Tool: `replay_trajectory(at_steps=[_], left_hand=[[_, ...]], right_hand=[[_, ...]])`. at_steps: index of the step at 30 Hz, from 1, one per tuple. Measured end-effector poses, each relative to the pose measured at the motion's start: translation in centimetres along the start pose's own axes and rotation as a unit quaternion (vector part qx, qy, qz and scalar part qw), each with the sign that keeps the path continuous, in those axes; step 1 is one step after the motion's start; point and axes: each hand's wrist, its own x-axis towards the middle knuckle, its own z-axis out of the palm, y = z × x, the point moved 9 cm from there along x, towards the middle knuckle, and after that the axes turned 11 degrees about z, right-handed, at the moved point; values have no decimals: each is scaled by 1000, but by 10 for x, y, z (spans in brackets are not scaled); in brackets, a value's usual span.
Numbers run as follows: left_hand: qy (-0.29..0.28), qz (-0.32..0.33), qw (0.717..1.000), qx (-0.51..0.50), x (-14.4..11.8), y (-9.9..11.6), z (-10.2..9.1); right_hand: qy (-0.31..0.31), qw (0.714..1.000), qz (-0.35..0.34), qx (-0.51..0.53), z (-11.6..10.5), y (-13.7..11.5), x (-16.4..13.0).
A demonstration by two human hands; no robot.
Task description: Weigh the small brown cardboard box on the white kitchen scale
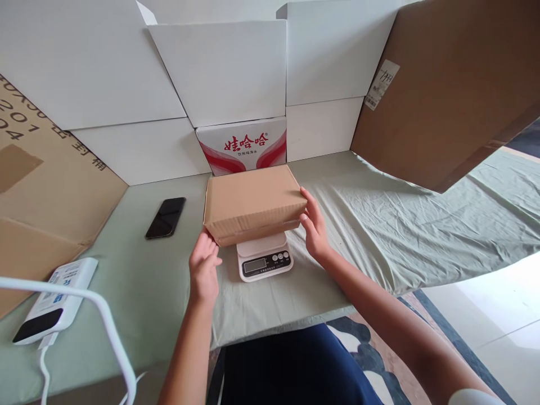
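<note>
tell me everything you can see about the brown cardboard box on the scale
The brown cardboard box is a plain, low rectangular carton of corrugated board, closed, with no print or label showing. It lies flat on the small white kitchen scale, overhanging it on all sides so only the scale's front with display and buttons shows. It is turned slightly askew to the table edge. The left hand is at its near left corner and the right hand touches its right end. Behind it stands a red-and-white printed carton.

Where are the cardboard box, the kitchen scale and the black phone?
cardboard box (252, 199), head view, top face.
kitchen scale (264, 263), head view, front panel.
black phone (166, 217), head view, screen.
</note>
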Motion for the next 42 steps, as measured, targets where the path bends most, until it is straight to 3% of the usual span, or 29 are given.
replay_trajectory(at_steps=[5, 10, 14, 21, 29, 32, 37, 42], left_hand=[[-40, 15, 996, -73, 66, 9, 7], [-34, -44, 989, -138, 108, -33, 6], [-24, -59, 990, -127, 107, -61, 4], [-9, -66, 991, -117, 105, -75, -2], [46, -11, 997, -59, 116, -70, -47], [18, -24, 998, -48, 113, -74, -42], [-67, -48, 995, -47, 103, -82, -14], [-30, -12, 999, -28, 103, -65, -12]], right_hand=[[10, 999, -39, -7, 11, -19, 40], [0, 1000, -29, -3, 33, 20, 82], [-22, 1000, 8, 7, 45, 56, 90], [-76, 996, 34, 11, 57, 70, 87], [-32, 996, 70, 49, 42, 82, 83], [-70, 991, 89, 67, 49, 84, 82], [-115, 985, 99, 79, 62, 85, 80], [-91, 993, 48, 59, 62, 70, 78]])
